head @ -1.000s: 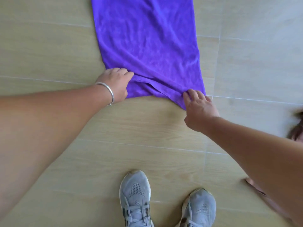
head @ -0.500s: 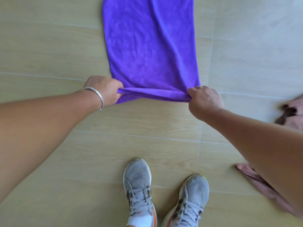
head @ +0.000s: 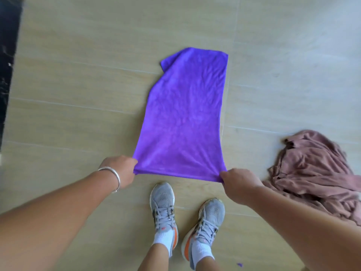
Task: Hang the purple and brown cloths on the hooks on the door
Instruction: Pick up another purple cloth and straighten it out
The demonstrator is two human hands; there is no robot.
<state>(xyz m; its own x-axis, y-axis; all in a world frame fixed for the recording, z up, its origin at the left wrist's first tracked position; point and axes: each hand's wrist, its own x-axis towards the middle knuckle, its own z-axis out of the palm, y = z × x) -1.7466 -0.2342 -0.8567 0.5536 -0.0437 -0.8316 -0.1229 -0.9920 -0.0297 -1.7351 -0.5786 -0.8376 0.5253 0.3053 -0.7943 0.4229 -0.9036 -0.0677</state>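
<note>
Purple cloth gripped at both near corners

L hand [head: 119, 173] & R hand [head: 237, 184] each have fingers pinched tight on a near corner of the purple cloth [head: 185, 122], near edge stretched between them above the grey shoes [head: 163, 212]. Far end reaches away over the wood floor [head: 78, 94], one far corner folded. Brown cloth [head: 312, 173] lies crumpled on floor just beside R arm

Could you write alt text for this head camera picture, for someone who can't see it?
Two bare hands, left and right, lift a purple cloth by its near corners off a wooden floor; a crumpled brown cloth lies to the right.
</note>
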